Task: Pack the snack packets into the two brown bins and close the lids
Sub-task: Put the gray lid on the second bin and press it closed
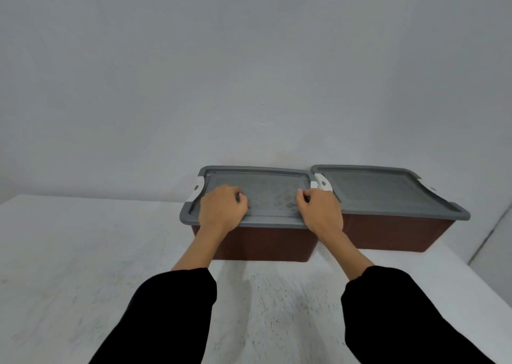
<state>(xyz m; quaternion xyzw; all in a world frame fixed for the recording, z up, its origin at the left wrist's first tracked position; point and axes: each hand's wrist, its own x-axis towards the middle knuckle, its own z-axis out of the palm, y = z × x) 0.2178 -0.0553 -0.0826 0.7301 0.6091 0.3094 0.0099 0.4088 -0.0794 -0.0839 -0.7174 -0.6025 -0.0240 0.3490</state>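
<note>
Two brown bins stand side by side at the back of the white table, against the wall. The left bin (257, 243) carries a grey lid (266, 189) with white latches at both ends. My left hand (221, 208) rests curled on the lid's near left part. My right hand (318, 211) rests curled on its near right part. Both hands press on the lid with fingers closed and nothing in them. The right bin (393, 233) has its grey lid (388, 191) lying flat on top. No snack packets are in view.
The white table (83, 252) stretches toward me and to the left. Its right edge (471, 266) runs diagonally close to the right bin. A plain grey wall stands directly behind the bins.
</note>
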